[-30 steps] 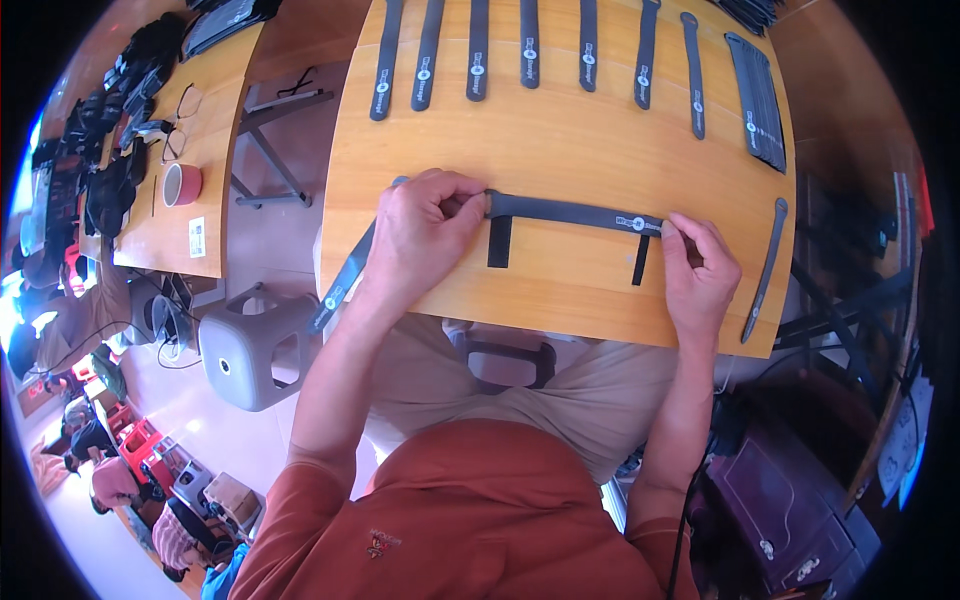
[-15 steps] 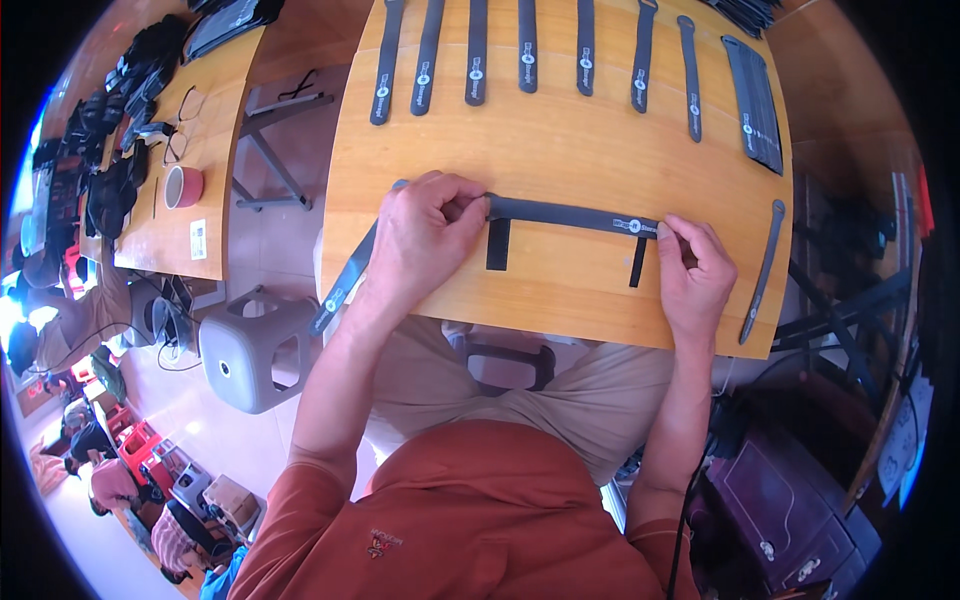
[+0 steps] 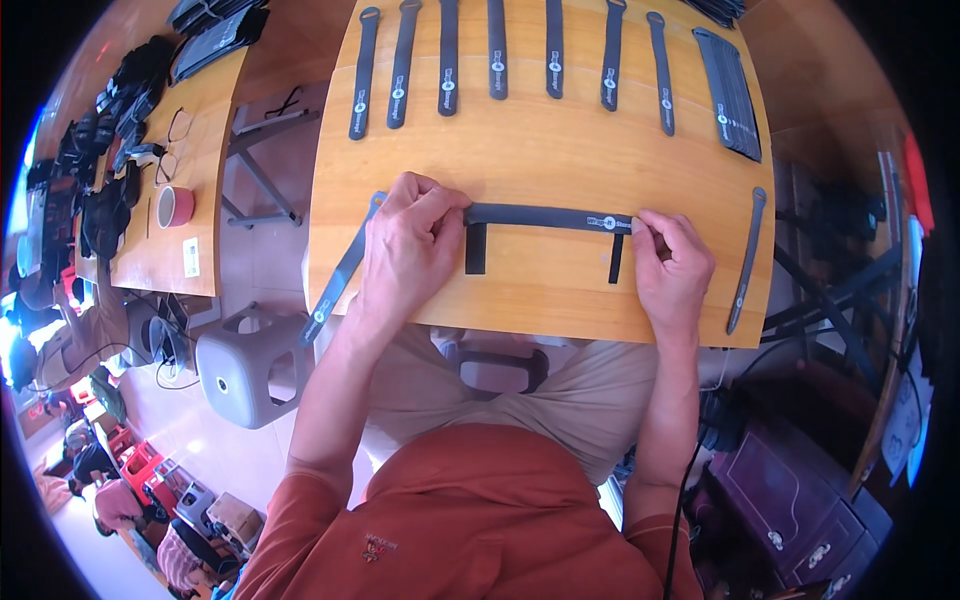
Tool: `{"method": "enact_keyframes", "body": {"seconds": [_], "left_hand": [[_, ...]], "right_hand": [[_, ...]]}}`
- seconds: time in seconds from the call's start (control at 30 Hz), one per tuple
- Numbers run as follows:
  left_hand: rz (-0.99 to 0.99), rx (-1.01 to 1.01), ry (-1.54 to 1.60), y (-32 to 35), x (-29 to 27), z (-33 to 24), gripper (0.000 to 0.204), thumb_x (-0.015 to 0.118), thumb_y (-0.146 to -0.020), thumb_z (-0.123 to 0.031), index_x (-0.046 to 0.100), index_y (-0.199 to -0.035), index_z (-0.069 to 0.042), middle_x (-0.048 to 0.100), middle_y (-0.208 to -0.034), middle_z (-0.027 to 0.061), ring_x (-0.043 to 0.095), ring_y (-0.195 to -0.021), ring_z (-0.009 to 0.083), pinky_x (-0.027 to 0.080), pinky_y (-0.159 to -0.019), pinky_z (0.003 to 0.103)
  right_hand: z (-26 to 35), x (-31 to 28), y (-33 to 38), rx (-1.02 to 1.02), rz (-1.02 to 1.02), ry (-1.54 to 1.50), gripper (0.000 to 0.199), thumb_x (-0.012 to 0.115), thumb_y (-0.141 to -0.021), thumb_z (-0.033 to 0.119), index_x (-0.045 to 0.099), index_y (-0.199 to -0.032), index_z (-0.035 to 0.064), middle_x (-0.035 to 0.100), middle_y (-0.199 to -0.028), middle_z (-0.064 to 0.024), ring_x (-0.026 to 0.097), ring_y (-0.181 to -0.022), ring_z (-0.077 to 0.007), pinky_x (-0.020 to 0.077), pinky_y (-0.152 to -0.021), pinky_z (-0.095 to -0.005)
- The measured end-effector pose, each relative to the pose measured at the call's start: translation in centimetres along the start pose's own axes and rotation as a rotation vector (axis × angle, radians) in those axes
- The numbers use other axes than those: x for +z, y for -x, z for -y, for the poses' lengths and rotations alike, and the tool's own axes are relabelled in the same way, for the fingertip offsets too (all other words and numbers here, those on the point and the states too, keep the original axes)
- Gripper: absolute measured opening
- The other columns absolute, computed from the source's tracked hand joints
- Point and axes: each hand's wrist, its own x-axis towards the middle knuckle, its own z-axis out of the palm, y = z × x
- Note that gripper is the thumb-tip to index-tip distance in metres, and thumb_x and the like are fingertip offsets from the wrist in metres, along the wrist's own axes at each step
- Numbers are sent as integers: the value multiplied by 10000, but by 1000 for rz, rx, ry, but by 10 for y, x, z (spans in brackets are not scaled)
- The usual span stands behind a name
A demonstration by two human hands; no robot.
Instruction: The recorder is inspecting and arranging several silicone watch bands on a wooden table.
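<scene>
While a white mug with a red band (image 3: 175,206) and a pair of glasses (image 3: 178,128) sit on the side table far left, a grey plastic stool (image 3: 250,365) stands on the floor beside the person's knee. On to the light wooden bench (image 3: 540,130): a dark strap (image 3: 338,275) slants off its left edge, running under the left hand (image 3: 410,250). That left hand pinches down on one end of the flat black strap with a small label (image 3: 545,216), which lies stretched across the bench near its front edge. Two short black tabs hang below the strap. The right hand (image 3: 672,268) clamps the other end, fingertips pressed together. Up top, a row of black straps (image 3: 500,60) lies in parallel; at far right sits a stack of straps (image 3: 728,95), and a lone strap (image 3: 746,262) lies beside the right hand.
</scene>
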Motion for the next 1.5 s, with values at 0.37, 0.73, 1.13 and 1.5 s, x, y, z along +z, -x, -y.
{"method": "enact_keyframes", "body": {"seconds": [0.37, 0.73, 1.13, 1.5], "left_hand": [[14, 163, -135, 3, 4, -3, 108, 612, -884, 10, 671, -972, -13, 622, -930, 158, 674, -778, 370, 549, -663, 454], [32, 53, -197, 3, 11, -5, 218, 740, -899, -226, 645, -958, -39, 632, -904, 131, 661, -771, 346, 524, -636, 444], [23, 42, -178, 5, 13, -6, 194, 722, -901, -223, 645, -967, -57, 650, -919, 139, 670, -805, 363, 525, -653, 466], [-31, 103, -163, 10, 11, -6, 124, 685, -913, -162, 646, -966, -56, 638, -908, 158, 664, -803, 382, 525, -665, 478]], "right_hand": [[0, 1, 1, -4, -15, 18, 89, 720, -855, -25, 695, -941, -22, 650, -783, -128, 635, -627, -232, 497, -591, -326], [-1, 1, 1, -74, -53, 42, 85, 722, -837, -20, 696, -918, -19, 646, -766, -135, 651, -654, -297, 516, -619, -366], [66, 40, 35, -375, 233, 589, 444, 595, -962, 318, 659, -1255, -10, 584, -1391, -142, 436, -1401, -346, 286, -1184, -535], [28, 3, 36, -161, 294, 529, 552, 586, -989, 355, 566, -1390, -25, 530, -1487, -159, 421, -1437, -322, 296, -1199, -472]]}}
